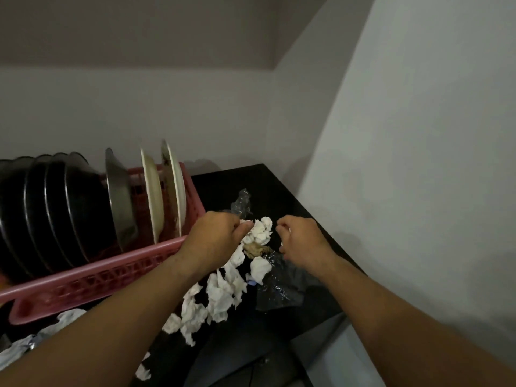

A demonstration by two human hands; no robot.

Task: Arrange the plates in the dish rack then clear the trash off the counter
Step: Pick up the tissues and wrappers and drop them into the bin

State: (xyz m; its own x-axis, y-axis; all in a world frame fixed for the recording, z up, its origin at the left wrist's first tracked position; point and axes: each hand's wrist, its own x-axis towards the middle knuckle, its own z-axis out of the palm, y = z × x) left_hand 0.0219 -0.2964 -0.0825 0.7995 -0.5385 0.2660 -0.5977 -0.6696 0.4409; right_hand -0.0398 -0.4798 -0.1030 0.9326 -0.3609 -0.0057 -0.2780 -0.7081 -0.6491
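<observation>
As the white and black round plates (152, 196) stand on edge in the pink plastic lattice dish rack (111, 275), we judge only trash remains: crumpled white paper tissues (223, 297) strewn on the black surface (279, 185) just right of the rack, with crinkly clear plastic film (282, 291) beyond them. Our left hand (212, 238) pinches the farthest wad; our right hand (304, 241) is curled, on what we cannot tell. Light, soft, tearable: we would scoop bunches.
</observation>
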